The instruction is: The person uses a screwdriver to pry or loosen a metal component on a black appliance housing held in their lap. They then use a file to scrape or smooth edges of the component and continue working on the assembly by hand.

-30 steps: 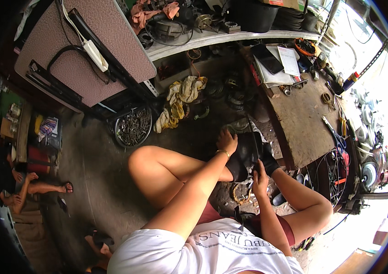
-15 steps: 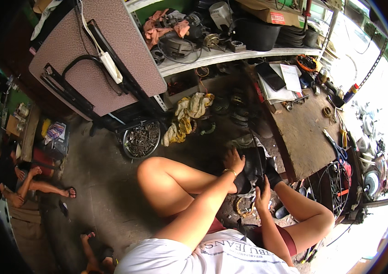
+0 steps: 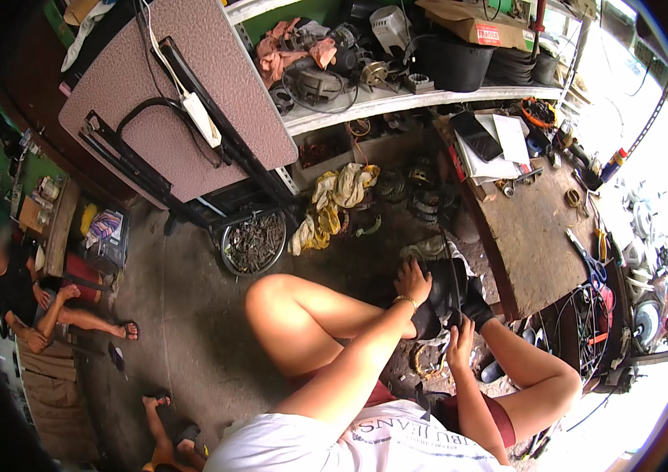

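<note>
My left hand [image 3: 412,282] lies on a black object [image 3: 448,275] between my feet, its fingers stretched out and apart. What that object is I cannot make out; it looks dark and smooth. My right hand [image 3: 461,342] is closed at the near end of a long, thin dark tool [image 3: 454,295], which runs away from me across the black object. The tool's kind is not clear. A crumpled greyish cloth [image 3: 428,248] lies at the far side of the black object. Below my left hand, a coil ring [image 3: 428,362] rests on the floor.
A wooden bench [image 3: 534,244] with a phone [image 3: 475,135], papers and scissors [image 3: 588,259] stands at my right. A bowl of metal scraps [image 3: 253,244] and yellow-white rags [image 3: 334,197] lie ahead. A shelf [image 3: 397,100] holds power tools. Another person [image 3: 27,291] sits far left.
The whole view has shifted slightly right and down. My right hand stays at the thin tool's near end, and my left hand stays on the black object.
</note>
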### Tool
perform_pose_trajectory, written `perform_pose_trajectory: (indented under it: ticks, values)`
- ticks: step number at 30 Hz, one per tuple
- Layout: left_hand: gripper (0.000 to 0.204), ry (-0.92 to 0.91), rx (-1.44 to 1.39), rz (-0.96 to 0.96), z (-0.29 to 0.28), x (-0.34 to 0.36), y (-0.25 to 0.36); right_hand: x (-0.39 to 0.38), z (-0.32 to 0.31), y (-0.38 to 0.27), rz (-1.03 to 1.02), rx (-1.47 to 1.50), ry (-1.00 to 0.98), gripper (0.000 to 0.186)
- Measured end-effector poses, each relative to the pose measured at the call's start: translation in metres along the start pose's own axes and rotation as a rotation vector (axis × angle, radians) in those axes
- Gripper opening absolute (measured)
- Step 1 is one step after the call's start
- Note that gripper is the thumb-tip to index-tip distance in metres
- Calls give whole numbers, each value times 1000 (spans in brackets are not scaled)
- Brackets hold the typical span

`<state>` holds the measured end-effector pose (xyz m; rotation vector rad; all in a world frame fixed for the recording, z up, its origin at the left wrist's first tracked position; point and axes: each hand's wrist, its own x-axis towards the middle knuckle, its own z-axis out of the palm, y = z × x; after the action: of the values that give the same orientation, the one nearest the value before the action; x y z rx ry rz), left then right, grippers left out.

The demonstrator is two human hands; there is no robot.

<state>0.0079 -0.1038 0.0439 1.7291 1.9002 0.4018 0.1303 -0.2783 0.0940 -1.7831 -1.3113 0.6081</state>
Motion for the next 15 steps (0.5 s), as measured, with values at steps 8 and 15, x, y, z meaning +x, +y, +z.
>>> perform_pose_trajectory:
  ticks: [8, 15]
  values:
    - [68, -38, 37, 1, -1, 6, 5, 0, 7, 11, -28, -151, 82, 31]
    - [81, -37, -135, -72, -8, 4, 14, -1, 0, 7, 66, -97, 36, 23]
